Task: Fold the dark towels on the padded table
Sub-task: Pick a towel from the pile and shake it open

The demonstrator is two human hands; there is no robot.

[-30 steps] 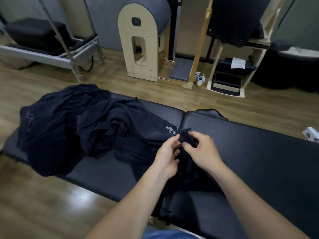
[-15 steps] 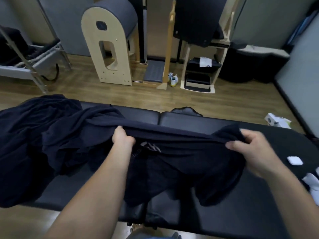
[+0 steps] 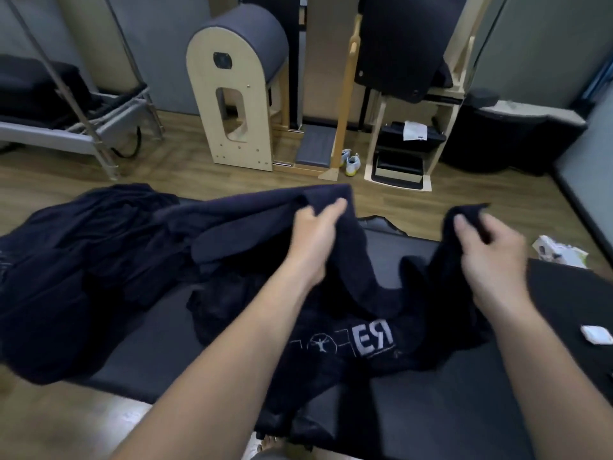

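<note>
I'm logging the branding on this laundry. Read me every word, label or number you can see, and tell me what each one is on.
"ER", with the R looking backwards: pale block letters on the dark towel; the outline letters beside them are unreadable.
Print on the white paper across the room: too small to read.
Markings on the white packet at far right: blurred.

Left hand [image 3: 315, 234] bare; right hand [image 3: 487, 257] bare; both forearms bare to frame edge

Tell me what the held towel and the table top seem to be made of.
The dark towel looks like soft matte cloth, perhaps terry: it sags in loose folds. The padded table top looks like black vinyl or leather, unclear which: smooth, with a dull sheen.
</note>
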